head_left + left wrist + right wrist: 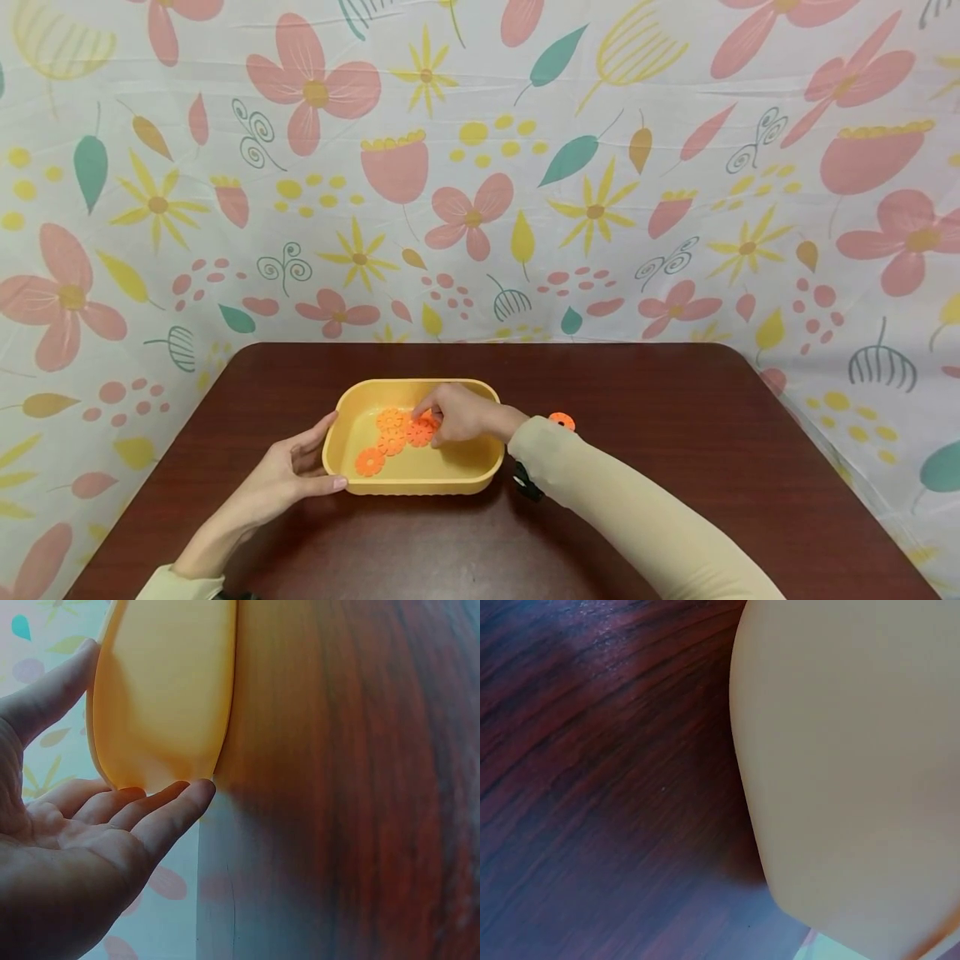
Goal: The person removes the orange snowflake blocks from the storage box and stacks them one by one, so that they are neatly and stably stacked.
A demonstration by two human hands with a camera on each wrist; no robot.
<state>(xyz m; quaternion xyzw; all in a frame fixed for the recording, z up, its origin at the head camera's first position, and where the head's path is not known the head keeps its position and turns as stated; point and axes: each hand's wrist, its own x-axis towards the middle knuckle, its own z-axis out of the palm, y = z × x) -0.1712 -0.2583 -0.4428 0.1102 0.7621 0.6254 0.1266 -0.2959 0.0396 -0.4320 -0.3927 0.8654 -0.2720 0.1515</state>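
A yellow rectangular basin [420, 485] with rounded corners sits on the table. Against its left end my left hand [281, 479] holds the rim, thumb at the near corner and fingers along the side; the left wrist view shows this hand [112, 832] spread around the basin's end [169, 690]. Inside the basin lie several orange flower-shaped discs with notched edges, one disc [370, 462] nearer the front left. My right hand [468, 414] reaches in over the far right wall, index finger and thumb spread apart at the grouped discs [391, 441]. Its fingers are outside the right wrist view.
Another orange disc [562, 419] lies on the dark wooden table [660, 417], partly behind the right sleeve [600, 483]. A black band [527, 482] is at the right wrist. Behind the table hangs a flower-patterned cloth [480, 208]. The basin's outer wall [847, 765] fills much of the right wrist view.
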